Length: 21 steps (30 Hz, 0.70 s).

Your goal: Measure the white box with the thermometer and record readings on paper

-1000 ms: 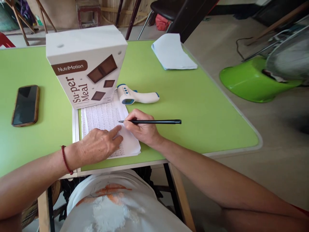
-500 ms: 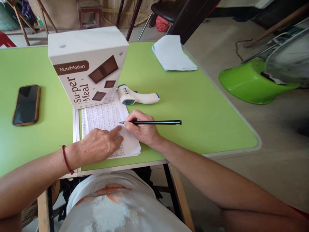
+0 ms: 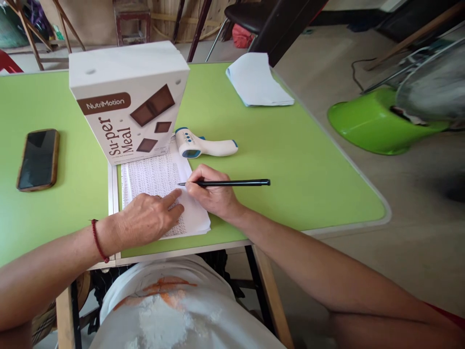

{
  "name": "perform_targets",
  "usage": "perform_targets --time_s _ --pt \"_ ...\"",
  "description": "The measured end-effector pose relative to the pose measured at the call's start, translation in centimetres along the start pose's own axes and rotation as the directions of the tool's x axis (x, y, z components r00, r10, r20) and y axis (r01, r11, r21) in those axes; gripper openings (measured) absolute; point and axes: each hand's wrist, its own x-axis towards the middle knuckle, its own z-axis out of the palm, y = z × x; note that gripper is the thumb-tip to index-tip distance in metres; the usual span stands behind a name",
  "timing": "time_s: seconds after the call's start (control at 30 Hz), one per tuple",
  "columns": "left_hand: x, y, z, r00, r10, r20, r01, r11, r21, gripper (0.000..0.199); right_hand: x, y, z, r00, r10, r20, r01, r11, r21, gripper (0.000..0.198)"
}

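Observation:
A stack of paper covered in dense handwriting lies on the green table near its front edge. My left hand rests on the sheets with fingers stretched out, the index fingertip close to the pen's tip. My right hand grips a black pen, whose tip points left at the written page. Behind the hands stands a white NutriMotion box on the far part of the paper. Beside it lies a white and blue infrared thermometer, touching the paper's edge.
A phone in a brown case lies on the table at the left. Folded white paper is at the back right. On the floor to the right stands a bright green plastic stool. A red-brown wooden stool is behind the table.
The whole view has shifted slightly, so things appear a little farther left. Both hands and the pen keep nearly the same place on the paper.

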Motion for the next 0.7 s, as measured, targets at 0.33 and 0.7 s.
perform_targets --time_s 0.33,0.7 --pt "0.02 -0.06 -0.04 1.0 -0.008 0.003 0.008 1.0 -0.025 0.019 -0.03 0.12 0.06 0.999 0.015 -0.039 -0.015 1.0 -0.017 0.015" --pt "-0.03 -0.06 -0.01 1.0 -0.004 -0.006 0.004 1.0 -0.019 0.02 -0.13 0.11 0.03 1.0 0.002 -0.022 -0.003 1.0 -0.025 0.015"
